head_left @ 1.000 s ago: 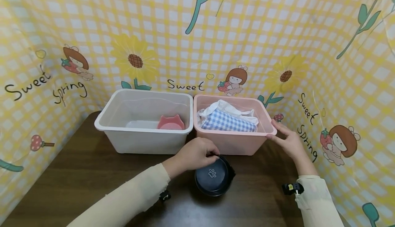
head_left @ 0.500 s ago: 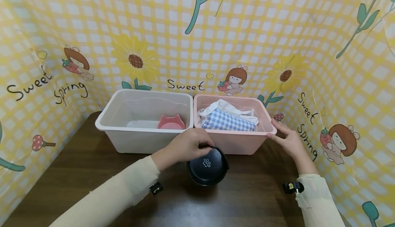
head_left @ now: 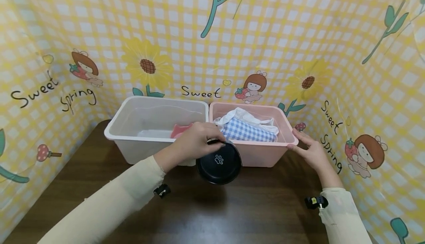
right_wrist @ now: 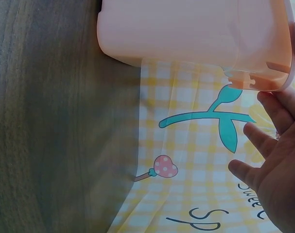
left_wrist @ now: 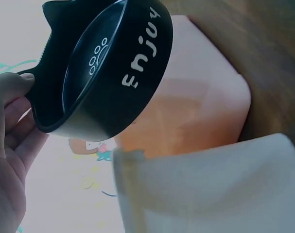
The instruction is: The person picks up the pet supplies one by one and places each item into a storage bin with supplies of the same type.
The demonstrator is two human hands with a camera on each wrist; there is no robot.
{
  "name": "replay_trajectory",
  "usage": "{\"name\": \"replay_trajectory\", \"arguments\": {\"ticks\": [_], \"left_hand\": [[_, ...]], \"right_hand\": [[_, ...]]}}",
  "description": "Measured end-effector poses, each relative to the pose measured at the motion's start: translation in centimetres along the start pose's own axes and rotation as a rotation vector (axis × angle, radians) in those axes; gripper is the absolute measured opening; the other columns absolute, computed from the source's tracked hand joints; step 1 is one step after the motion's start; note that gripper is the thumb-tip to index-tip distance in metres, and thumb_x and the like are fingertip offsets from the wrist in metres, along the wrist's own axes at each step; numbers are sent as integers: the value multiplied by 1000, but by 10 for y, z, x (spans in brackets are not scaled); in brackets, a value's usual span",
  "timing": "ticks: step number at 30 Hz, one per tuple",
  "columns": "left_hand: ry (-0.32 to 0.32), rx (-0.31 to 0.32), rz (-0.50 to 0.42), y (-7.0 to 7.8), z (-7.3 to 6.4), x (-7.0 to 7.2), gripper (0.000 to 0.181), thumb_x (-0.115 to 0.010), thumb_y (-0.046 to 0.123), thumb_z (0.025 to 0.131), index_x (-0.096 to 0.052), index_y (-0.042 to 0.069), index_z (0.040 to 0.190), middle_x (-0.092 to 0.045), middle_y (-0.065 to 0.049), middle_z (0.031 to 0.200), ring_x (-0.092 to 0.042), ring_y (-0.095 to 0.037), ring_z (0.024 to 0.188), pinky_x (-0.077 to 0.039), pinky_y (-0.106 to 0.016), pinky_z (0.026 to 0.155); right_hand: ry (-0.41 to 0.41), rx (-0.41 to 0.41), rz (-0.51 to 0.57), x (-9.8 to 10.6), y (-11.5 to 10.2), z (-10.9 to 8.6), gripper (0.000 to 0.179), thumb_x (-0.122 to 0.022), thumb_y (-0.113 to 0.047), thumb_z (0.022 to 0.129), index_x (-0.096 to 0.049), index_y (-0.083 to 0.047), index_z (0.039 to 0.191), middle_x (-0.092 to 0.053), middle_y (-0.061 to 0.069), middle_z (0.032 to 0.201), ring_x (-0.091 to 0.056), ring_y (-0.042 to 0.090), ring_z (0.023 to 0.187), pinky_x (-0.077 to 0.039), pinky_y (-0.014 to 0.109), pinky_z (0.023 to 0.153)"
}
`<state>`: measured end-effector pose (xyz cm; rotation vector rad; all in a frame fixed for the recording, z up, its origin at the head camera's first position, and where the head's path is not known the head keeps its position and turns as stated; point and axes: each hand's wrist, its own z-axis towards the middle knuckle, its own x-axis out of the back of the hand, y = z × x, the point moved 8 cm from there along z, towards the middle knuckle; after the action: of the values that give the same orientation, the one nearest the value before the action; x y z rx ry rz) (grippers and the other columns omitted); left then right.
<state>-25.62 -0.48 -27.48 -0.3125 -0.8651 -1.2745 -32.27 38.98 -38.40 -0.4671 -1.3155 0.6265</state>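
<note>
My left hand (head_left: 192, 140) pinches the rim of a black pet bowl (head_left: 219, 168) between thumb and fingers. The bowl hangs tilted above the table, in front of where the two bins meet. In the left wrist view its cat-ear rim, paw print and the word "Enjoy" show on the black bowl (left_wrist: 137, 73). A pink cat-ear bowl (head_left: 179, 130) lies in the white bin (head_left: 136, 138), partly hidden behind my left hand. With fingers fairly straight, my right hand (head_left: 312, 153) touches the right front corner of the pink bin (head_left: 259, 153).
Blue-and-white checked cloth (head_left: 247, 130) and white fabric lie bundled inside the pink bin. Both bins stand side by side at the back of the dark wooden table (head_left: 259, 207), against a yellow checked backdrop (head_left: 186, 52).
My left hand has lifted the black bowl off the table area and carried it up and leftward, toward the white bin. The right hand keeps its place on the pink bin.
</note>
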Motion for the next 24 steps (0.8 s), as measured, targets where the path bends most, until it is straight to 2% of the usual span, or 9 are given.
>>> {"name": "replay_trajectory", "arguments": {"ticks": [7,14,17,24], "left_hand": [[49,-64,15,3,11,21,8,-81,9,87,-80,11,95,-77,1,94,-70,-9,89,-59,-26,82],[74,-105,38,5,22,41,10,-82,4,85,-79,10,94,-77,-1,93,-72,-14,92,-59,-30,84],[79,-112,66,4,26,50,10,-82,4,85,-79,9,93,-77,-1,92,-72,-14,89,-59,-32,85],[85,-117,133,-5,32,73,7,-80,3,86,-79,7,92,-77,-4,90,-72,-16,83,-60,-32,74]], "right_hand": [[1,5,-7,0,-1,0,74,-76,-47,91,-44,-26,155,-36,10,163,-29,43,151,-22,72,115],[-2,5,-17,-1,-2,-1,75,-76,-48,91,-44,-24,155,-35,11,163,-29,43,151,-23,71,115],[1,3,-17,-1,-2,-1,75,-76,-48,91,-44,-24,155,-35,12,163,-29,44,151,-23,72,115],[-3,-5,-24,0,-2,-1,77,-75,-50,91,-43,-23,156,-34,12,164,-28,44,151,-23,73,114]]}}
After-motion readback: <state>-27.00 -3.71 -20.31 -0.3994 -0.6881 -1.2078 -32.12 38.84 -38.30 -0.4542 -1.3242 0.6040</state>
